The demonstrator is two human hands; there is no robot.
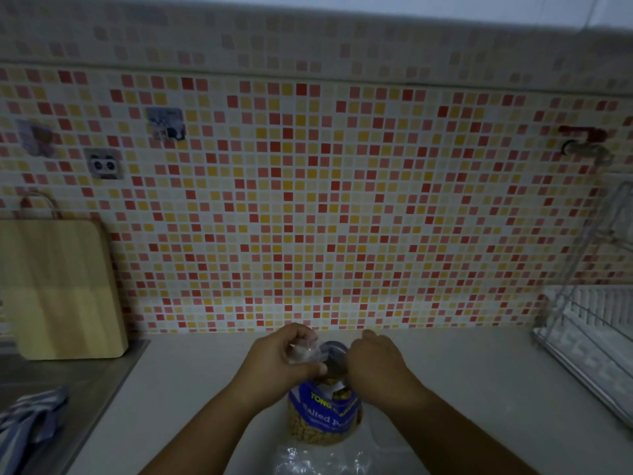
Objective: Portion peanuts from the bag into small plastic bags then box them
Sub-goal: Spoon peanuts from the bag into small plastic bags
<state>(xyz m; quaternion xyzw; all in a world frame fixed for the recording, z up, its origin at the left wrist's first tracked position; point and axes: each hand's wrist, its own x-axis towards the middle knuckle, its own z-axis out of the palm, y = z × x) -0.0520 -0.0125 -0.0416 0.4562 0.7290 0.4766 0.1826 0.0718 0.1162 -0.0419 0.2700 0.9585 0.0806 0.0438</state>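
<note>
Left hand [279,356] pinches seemingly clear small bag [306,351]

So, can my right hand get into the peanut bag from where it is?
Probably yes. The right hand sits just above the peanut bag, whose top looks open; nothing lies between. It holds what seems a metal scoop.

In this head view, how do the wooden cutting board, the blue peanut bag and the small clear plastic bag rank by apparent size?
1. Pale wooden cutting board.
2. Blue bag of salted peanuts, top partly hidden.
3. Small clear plastic bag, crumpled in the left hand.
</note>
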